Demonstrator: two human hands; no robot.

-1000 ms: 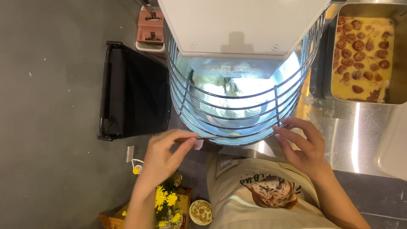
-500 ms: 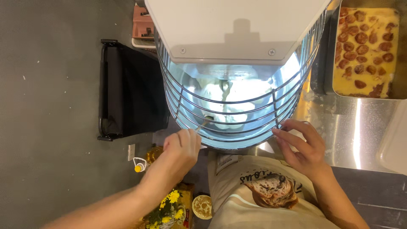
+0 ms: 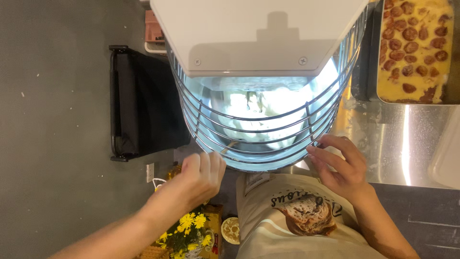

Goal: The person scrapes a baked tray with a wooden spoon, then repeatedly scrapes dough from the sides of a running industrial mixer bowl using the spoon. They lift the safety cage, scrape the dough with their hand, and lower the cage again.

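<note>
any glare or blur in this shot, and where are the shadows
Head view: strong glare on the steel counter and a blown-out bluish glow inside the mixer bowl; soft shadow on the white mixer head; left hand slightly motion-blurred, right hand on the wire guard sharper; floor dim and grainy.

A stainless steel table [image 3: 393,144] fills the right side of the view, its bare surface shiny and streaked with reflected light. On it, at the far right corner, sits 1 metal baking tray [image 3: 414,50] of yellow batter dotted with round brown pieces, and a pale white tray edge [image 3: 448,148] lies at the right border nearer the person. To the left, the dark grey floor [image 3: 52,120] carries a black cart [image 3: 143,103] beside the mixer, with a bunch of yellow flowers [image 3: 189,228] lower down.
</note>
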